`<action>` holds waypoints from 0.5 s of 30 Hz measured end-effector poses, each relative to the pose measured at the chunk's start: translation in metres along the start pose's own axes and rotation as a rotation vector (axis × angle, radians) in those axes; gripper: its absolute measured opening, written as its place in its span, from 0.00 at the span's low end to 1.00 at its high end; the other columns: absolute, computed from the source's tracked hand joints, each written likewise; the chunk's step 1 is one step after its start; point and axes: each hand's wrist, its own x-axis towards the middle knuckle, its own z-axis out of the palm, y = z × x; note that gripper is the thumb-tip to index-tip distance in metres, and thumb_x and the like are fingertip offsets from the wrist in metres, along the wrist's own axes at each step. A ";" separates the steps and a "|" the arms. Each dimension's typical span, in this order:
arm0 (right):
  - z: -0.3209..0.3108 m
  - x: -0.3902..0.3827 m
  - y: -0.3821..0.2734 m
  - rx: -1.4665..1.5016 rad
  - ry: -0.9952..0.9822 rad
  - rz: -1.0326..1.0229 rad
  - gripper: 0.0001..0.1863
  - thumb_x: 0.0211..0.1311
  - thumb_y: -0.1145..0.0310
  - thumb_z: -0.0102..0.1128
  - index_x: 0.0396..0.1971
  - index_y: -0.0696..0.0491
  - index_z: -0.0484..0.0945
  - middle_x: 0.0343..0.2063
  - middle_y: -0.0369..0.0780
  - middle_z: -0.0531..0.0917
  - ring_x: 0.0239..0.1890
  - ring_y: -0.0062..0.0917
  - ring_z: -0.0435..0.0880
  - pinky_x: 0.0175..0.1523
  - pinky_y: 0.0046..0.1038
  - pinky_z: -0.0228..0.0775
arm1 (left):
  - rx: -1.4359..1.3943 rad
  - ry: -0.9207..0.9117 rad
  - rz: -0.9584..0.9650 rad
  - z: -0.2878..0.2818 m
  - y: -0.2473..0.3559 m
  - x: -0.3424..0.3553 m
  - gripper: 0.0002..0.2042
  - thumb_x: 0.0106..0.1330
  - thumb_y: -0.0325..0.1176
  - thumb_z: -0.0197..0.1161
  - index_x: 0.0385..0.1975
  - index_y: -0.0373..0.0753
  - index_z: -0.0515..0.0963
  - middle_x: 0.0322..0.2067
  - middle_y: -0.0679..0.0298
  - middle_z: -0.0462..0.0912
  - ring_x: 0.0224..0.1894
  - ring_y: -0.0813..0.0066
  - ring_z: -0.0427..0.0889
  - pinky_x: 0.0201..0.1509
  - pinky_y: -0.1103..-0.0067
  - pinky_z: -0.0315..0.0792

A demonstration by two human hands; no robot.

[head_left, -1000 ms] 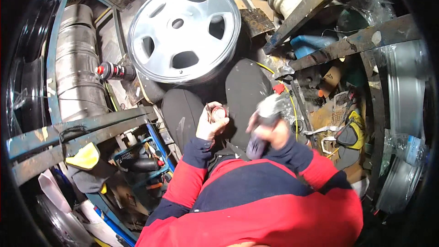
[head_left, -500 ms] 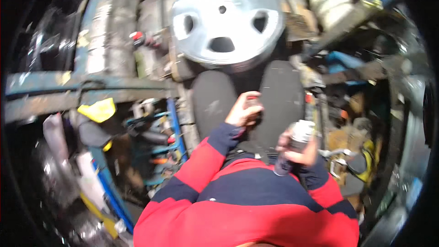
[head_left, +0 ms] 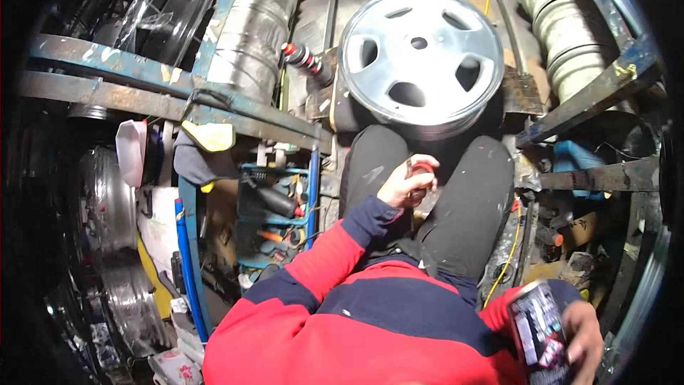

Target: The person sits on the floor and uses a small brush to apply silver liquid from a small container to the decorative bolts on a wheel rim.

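Over my thighs, my left hand (head_left: 407,184) is closed round a small red, round piece (head_left: 422,169) that looks like a cap; the fingers partly hide it. At the lower right, beside my body, my right hand (head_left: 586,342) grips a dark spray can (head_left: 539,331) with a printed label; the hand is a little blurred. Beyond my knees a silver wheel rim (head_left: 442,59) lies face up, its spoke side toward me. Neither hand touches the rim.
A blue metal frame (head_left: 107,64) runs along the left, with a yellow and grey glove (head_left: 206,139) hanging on it. A black and red can (head_left: 306,62) stands left of the rim. Stacked rims (head_left: 249,36) flank both sides. A yellow cable (head_left: 507,264) lies at right.
My right hand has carried the spray can down and to the right, close beside my body. The left hand still holds the red piece over my thighs. The whole view has shifted.
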 end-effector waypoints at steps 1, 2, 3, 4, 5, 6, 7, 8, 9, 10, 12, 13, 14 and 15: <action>0.002 0.003 0.011 -0.162 0.040 0.012 0.18 0.62 0.68 0.57 0.52 0.39 0.77 0.55 0.23 0.77 0.54 0.14 0.76 0.51 0.28 0.65 | 0.022 0.013 0.008 0.004 -0.002 0.002 0.15 0.64 0.32 0.60 0.50 0.45 0.70 0.27 0.66 0.79 0.15 0.89 0.63 0.16 0.88 0.55; 0.003 0.007 0.021 -0.331 0.069 0.032 0.19 0.63 0.68 0.57 0.53 0.36 0.76 0.55 0.20 0.77 0.53 0.14 0.76 0.51 0.29 0.66 | 0.010 0.000 -0.012 0.008 -0.006 0.005 0.15 0.64 0.32 0.59 0.50 0.45 0.69 0.28 0.66 0.79 0.15 0.90 0.63 0.16 0.88 0.55; -0.003 0.015 0.026 -0.206 0.030 0.093 0.20 0.62 0.68 0.58 0.54 0.34 0.76 0.55 0.17 0.77 0.53 0.13 0.76 0.50 0.29 0.66 | -0.001 -0.013 -0.033 0.013 -0.011 0.007 0.15 0.65 0.33 0.59 0.50 0.45 0.69 0.28 0.66 0.79 0.15 0.90 0.62 0.16 0.88 0.55; -0.012 0.017 0.041 0.005 -0.016 0.028 0.22 0.62 0.69 0.58 0.56 0.35 0.75 0.55 0.21 0.77 0.54 0.13 0.76 0.49 0.29 0.68 | -0.020 -0.006 -0.061 0.014 -0.017 0.006 0.14 0.65 0.33 0.57 0.51 0.45 0.69 0.28 0.66 0.78 0.16 0.90 0.62 0.17 0.89 0.54; -0.034 0.011 0.024 0.287 -0.002 0.129 0.20 0.52 0.71 0.66 0.46 0.45 0.74 0.52 0.29 0.79 0.47 0.21 0.80 0.43 0.31 0.74 | -0.019 -0.005 -0.071 0.016 -0.022 0.002 0.14 0.66 0.34 0.56 0.51 0.45 0.69 0.29 0.66 0.78 0.16 0.89 0.60 0.17 0.88 0.53; -0.053 0.014 0.005 0.544 0.009 0.245 0.22 0.42 0.73 0.74 0.37 0.55 0.72 0.48 0.38 0.80 0.40 0.28 0.84 0.38 0.34 0.81 | -0.013 -0.045 -0.086 0.020 -0.032 0.010 0.15 0.66 0.34 0.57 0.51 0.45 0.69 0.29 0.66 0.77 0.16 0.88 0.61 0.17 0.87 0.55; -0.053 0.003 -0.001 0.492 0.133 0.362 0.21 0.41 0.75 0.73 0.37 0.54 0.73 0.49 0.38 0.80 0.42 0.30 0.84 0.36 0.37 0.82 | 0.015 -0.024 -0.107 0.012 -0.038 0.005 0.15 0.65 0.35 0.58 0.51 0.46 0.69 0.29 0.65 0.77 0.17 0.87 0.62 0.18 0.86 0.57; -0.050 0.002 -0.007 0.445 0.233 0.491 0.21 0.41 0.77 0.72 0.38 0.54 0.74 0.50 0.38 0.79 0.43 0.32 0.84 0.35 0.41 0.83 | 0.013 -0.011 -0.112 0.013 -0.040 0.003 0.15 0.65 0.35 0.58 0.50 0.46 0.69 0.29 0.64 0.77 0.17 0.87 0.63 0.18 0.86 0.57; -0.043 0.001 -0.007 0.266 0.339 0.576 0.17 0.45 0.78 0.69 0.37 0.53 0.75 0.50 0.38 0.79 0.42 0.34 0.84 0.35 0.46 0.83 | 0.011 0.001 -0.116 0.014 -0.039 0.003 0.15 0.64 0.35 0.59 0.50 0.46 0.70 0.29 0.64 0.77 0.16 0.87 0.63 0.18 0.86 0.57; -0.046 -0.001 -0.007 0.314 0.259 0.603 0.14 0.48 0.79 0.66 0.36 0.53 0.76 0.52 0.39 0.77 0.42 0.39 0.83 0.38 0.50 0.82 | 0.012 0.004 -0.122 0.012 -0.039 0.004 0.15 0.64 0.35 0.60 0.49 0.45 0.71 0.28 0.64 0.78 0.16 0.87 0.63 0.17 0.86 0.57; -0.044 0.014 0.019 0.601 0.004 0.379 0.05 0.59 0.74 0.56 0.35 0.55 0.75 0.49 0.40 0.78 0.43 0.41 0.83 0.36 0.52 0.81 | 0.092 0.026 -0.127 0.015 -0.028 0.005 0.15 0.64 0.35 0.60 0.49 0.45 0.70 0.27 0.64 0.77 0.16 0.87 0.63 0.17 0.86 0.57; -0.035 0.035 0.012 0.624 -0.006 0.376 0.08 0.61 0.73 0.54 0.41 0.51 0.75 0.50 0.37 0.78 0.45 0.35 0.82 0.40 0.46 0.78 | 0.120 -0.002 -0.139 0.030 -0.021 0.011 0.15 0.64 0.34 0.60 0.49 0.45 0.70 0.26 0.64 0.77 0.16 0.87 0.63 0.17 0.86 0.56; -0.029 0.044 0.011 0.673 0.000 0.357 0.12 0.63 0.71 0.53 0.46 0.46 0.75 0.51 0.33 0.78 0.48 0.29 0.80 0.43 0.41 0.75 | 0.133 -0.048 -0.115 0.037 -0.010 0.015 0.15 0.62 0.36 0.63 0.48 0.43 0.71 0.24 0.64 0.77 0.17 0.85 0.65 0.19 0.85 0.58; -0.025 0.062 -0.001 0.608 -0.045 0.464 0.22 0.63 0.71 0.54 0.56 0.37 0.75 0.55 0.24 0.77 0.55 0.16 0.75 0.49 0.29 0.70 | 0.103 -0.140 -0.093 0.044 0.000 0.014 0.16 0.61 0.35 0.64 0.47 0.41 0.72 0.25 0.65 0.77 0.19 0.85 0.67 0.21 0.85 0.61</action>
